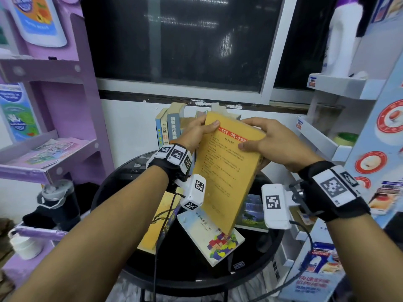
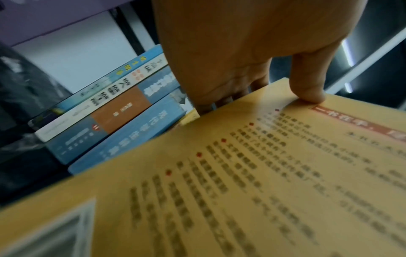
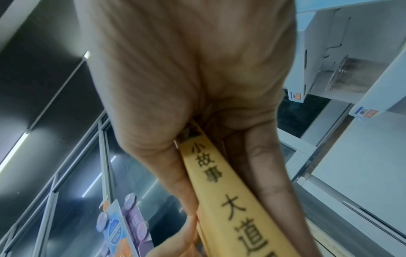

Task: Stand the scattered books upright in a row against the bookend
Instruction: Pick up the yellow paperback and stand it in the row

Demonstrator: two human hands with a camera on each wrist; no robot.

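Note:
Both hands hold a thick yellow book (image 1: pixel 224 171) tilted above the round black table (image 1: pixel 178 269). My left hand (image 1: pixel 199 132) grips its top left corner, thumb (image 2: pixel 307 87) on the cover (image 2: pixel 241 173), fingers behind. My right hand (image 1: pixel 261 138) grips the spine side; the yellow spine (image 3: pixel 219 182) with black characters runs between thumb and fingers. Several books (image 1: pixel 168 129) stand upright at the table's back against the wall, their spines (image 2: pixel 105 111) beside my left hand. Three books lie flat below: a white one (image 1: pixel 209 234), a yellow one (image 1: pixel 157 223), a green one (image 1: pixel 250 212). No bookend shows.
A purple cardboard shelf unit (image 1: pixel 54 118) stands close on the left, with a dark flask (image 1: pixel 58 201) by it. A white and blue shelf unit (image 1: pixel 349 118) crowds the right. A dark window (image 1: pixel 181 40) is behind the table.

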